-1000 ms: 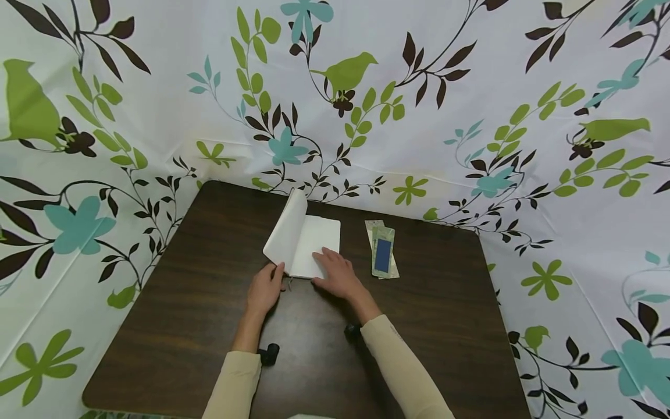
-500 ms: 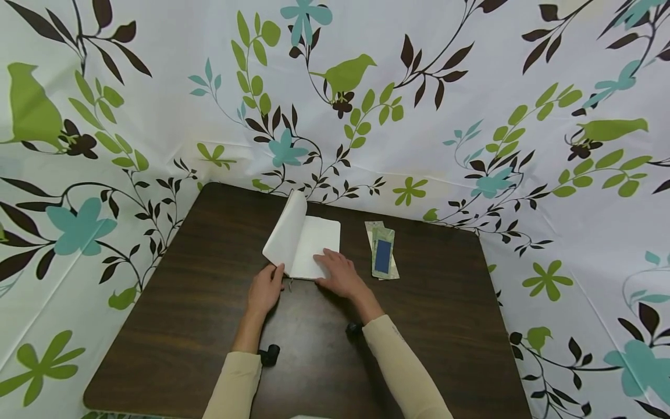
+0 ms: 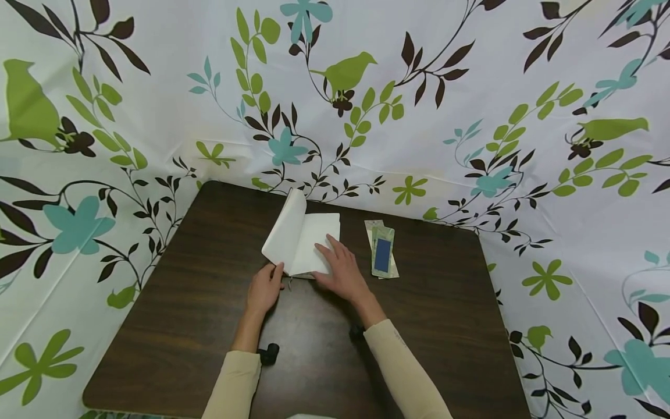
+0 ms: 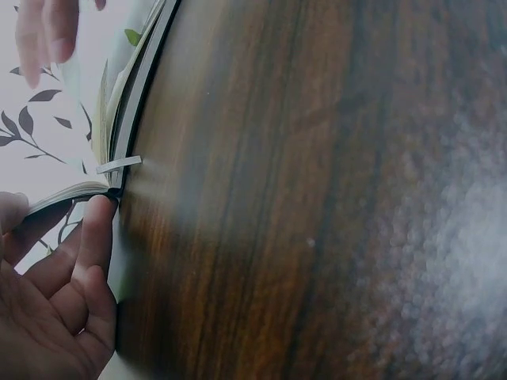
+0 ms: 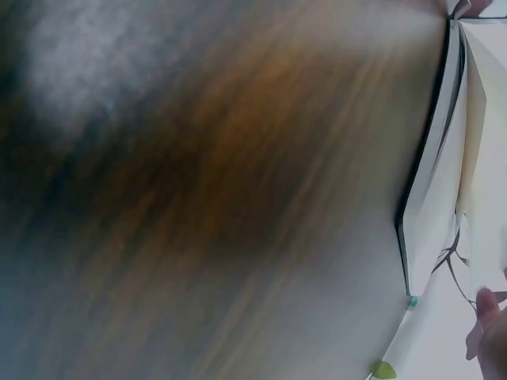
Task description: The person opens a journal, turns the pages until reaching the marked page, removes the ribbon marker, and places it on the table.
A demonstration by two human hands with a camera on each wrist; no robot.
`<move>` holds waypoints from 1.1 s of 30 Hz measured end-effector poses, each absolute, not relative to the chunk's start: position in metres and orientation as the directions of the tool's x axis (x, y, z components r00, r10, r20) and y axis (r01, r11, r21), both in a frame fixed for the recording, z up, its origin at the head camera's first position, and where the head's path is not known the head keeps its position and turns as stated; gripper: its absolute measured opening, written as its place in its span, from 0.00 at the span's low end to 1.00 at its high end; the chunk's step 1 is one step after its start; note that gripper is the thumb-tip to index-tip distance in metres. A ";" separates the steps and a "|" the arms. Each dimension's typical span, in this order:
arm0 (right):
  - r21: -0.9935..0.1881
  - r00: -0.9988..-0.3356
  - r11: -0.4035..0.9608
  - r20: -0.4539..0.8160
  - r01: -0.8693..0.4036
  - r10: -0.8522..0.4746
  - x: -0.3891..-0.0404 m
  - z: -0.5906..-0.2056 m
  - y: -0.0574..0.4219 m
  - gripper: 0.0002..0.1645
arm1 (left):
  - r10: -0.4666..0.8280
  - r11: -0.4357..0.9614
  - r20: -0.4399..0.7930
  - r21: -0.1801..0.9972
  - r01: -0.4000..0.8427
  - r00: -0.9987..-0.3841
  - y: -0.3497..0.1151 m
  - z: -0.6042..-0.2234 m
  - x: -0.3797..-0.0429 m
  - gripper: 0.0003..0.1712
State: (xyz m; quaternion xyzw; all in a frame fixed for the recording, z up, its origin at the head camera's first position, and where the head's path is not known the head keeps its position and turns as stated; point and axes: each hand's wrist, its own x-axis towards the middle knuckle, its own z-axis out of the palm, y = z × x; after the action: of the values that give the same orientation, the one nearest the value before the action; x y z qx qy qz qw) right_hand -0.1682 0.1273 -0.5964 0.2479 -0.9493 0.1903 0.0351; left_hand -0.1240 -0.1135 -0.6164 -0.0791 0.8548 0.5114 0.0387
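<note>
An open notebook (image 3: 314, 241) with blank white pages lies on the dark wooden table. Its left half stands tilted up, and the left hand (image 3: 265, 288) grips its lower corner. In the left wrist view, the left fingers (image 4: 95, 237) lie beneath the raised cover and the thumb (image 4: 11, 212) is over the pages. The right hand (image 3: 342, 273) spreads over the right half, with its thumb at the lower page edge. A page (image 5: 475, 142) rises away from the book there. In the left wrist view, a ribbon bookmark (image 4: 119, 165) pokes out at the spine.
Right of the notebook lie a greenish packet with a blue panel (image 3: 383, 253) and a pale patterned card (image 3: 394, 273) partly under it. Patterned curtains (image 3: 335, 134) enclose the table (image 3: 445, 326). A white edge (image 3: 311, 416) shows at the bottom of the head view.
The right hand has shifted slightly, spreading its fingers farther up the page. The right page's near edge has lifted, showing what lies below. The left hand and raised half stay put.
</note>
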 end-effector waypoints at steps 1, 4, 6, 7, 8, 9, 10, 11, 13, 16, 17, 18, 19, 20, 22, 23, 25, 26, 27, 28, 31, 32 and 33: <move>-0.341 -0.875 0.806 0.188 -0.483 -0.445 -0.168 -0.597 0.126 0.45 | -0.094 0.460 -0.150 0.870 -0.176 -0.984 -0.114 -0.617 -0.124 0.28; -0.364 -0.894 0.818 0.236 -0.444 -0.380 -0.168 -0.598 0.121 0.50 | -0.087 0.456 -0.153 0.872 -0.176 -0.984 -0.114 -0.617 -0.123 0.29; -0.410 -0.917 0.822 0.234 -0.395 -0.323 -0.169 -0.598 0.117 0.55 | -0.087 0.461 -0.159 0.869 -0.181 -0.983 -0.115 -0.617 -0.124 0.29; -0.452 -0.927 0.812 0.227 -0.370 -0.297 -0.169 -0.598 0.114 0.57 | -0.088 0.462 -0.159 0.868 -0.182 -0.983 -0.115 -0.617 -0.124 0.29; -0.489 -0.939 0.802 0.213 -0.342 -0.271 -0.169 -0.598 0.110 0.59 | -0.089 0.465 -0.160 0.866 -0.183 -0.983 -0.115 -0.617 -0.124 0.29; -0.533 -0.950 0.786 0.196 -0.312 -0.244 -0.170 -0.597 0.107 0.60 | -0.090 0.468 -0.157 0.865 -0.181 -0.984 -0.116 -0.617 -0.124 0.29; -0.580 -0.958 0.763 0.180 -0.287 -0.223 -0.170 -0.597 0.103 0.61 | -0.093 0.470 -0.155 0.864 -0.181 -0.983 -0.116 -0.617 -0.124 0.29; -0.630 -0.965 0.732 0.166 -0.261 -0.201 -0.171 -0.596 0.100 0.61 | -0.096 0.472 -0.157 0.862 -0.184 -0.983 -0.117 -0.617 -0.125 0.29; -0.748 -0.977 0.628 0.152 -0.214 -0.153 -0.172 -0.595 0.093 0.59 | -0.094 0.472 -0.157 0.863 -0.183 -0.983 -0.117 -0.617 -0.126 0.29; -0.891 -0.990 0.433 0.136 -0.137 -0.033 -0.173 -0.593 0.084 0.53 | -0.086 0.463 -0.169 0.866 -0.189 -0.982 -0.116 -0.617 -0.127 0.30; -0.931 -0.992 0.348 0.124 -0.111 0.014 -0.173 -0.592 0.082 0.50 | -0.080 0.460 -0.173 0.867 -0.190 -0.982 -0.116 -0.617 -0.127 0.30; -0.961 -0.993 0.263 0.106 -0.087 0.056 -0.174 -0.590 0.080 0.48 | -0.077 0.458 -0.175 0.868 -0.191 -0.981 -0.115 -0.617 -0.127 0.30; -0.978 -0.992 0.198 0.080 -0.060 0.094 -0.175 -0.589 0.079 0.46 | -0.075 0.456 -0.176 0.869 -0.190 -0.982 -0.115 -0.617 -0.128 0.30; -0.990 -0.992 0.135 0.056 -0.040 0.116 -0.176 -0.588 0.078 0.45 | -0.071 0.453 -0.174 0.872 -0.187 -0.982 -0.114 -0.617 -0.128 0.30; -0.999 -0.994 0.035 0.006 -0.002 0.110 -0.177 -0.584 0.076 0.43 | -0.071 0.451 -0.168 0.874 -0.182 -0.983 -0.113 -0.617 -0.130 0.30; -1.000 -0.997 0.001 -0.003 0.003 0.077 -0.177 -0.583 0.074 0.42 | -0.074 0.451 -0.164 0.874 -0.180 -0.984 -0.113 -0.617 -0.131 0.30; -1.000 -1.000 -0.025 0.004 -0.004 -0.028 -0.177 -0.582 0.071 0.40 | -0.077 0.449 -0.161 0.876 -0.179 -0.984 -0.112 -0.616 -0.132 0.30; -1.000 -0.995 -0.026 0.015 -0.013 -0.101 -0.175 -0.579 0.068 0.39 | -0.080 0.450 -0.164 0.874 -0.182 -0.983 -0.111 -0.615 -0.132 0.30; -1.000 -0.985 -0.015 0.029 -0.027 -0.173 -0.172 -0.575 0.066 0.39 | -0.087 0.454 -0.164 0.872 -0.185 -0.983 -0.111 -0.614 -0.132 0.29; -0.999 -0.970 -0.010 0.043 -0.042 -0.240 -0.169 -0.571 0.063 0.38 | -0.087 0.458 -0.163 0.869 -0.185 -0.983 -0.110 -0.614 -0.132 0.29; -0.992 -0.920 0.070 0.072 -0.107 -0.384 -0.160 -0.560 0.055 0.37 | -0.084 0.477 -0.138 0.864 -0.162 -0.987 -0.108 -0.613 -0.131 0.25; -0.987 -0.906 0.103 0.070 -0.124 -0.417 -0.157 -0.556 0.053 0.36 | -0.077 0.484 -0.129 0.862 -0.150 -0.989 -0.108 -0.613 -0.131 0.24; -0.980 -0.899 0.134 0.073 -0.144 -0.431 -0.155 -0.555 0.050 0.36 | -0.070 0.489 -0.120 0.861 -0.139 -0.990 -0.107 -0.613 -0.130 0.24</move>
State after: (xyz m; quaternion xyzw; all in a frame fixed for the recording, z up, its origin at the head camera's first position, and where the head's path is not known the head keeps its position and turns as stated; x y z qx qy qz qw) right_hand -0.1550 0.0503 -0.5546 0.1930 -0.7443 0.6290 -0.1142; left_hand -0.1304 -0.1075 -0.6132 -0.0606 0.8623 0.5016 0.0346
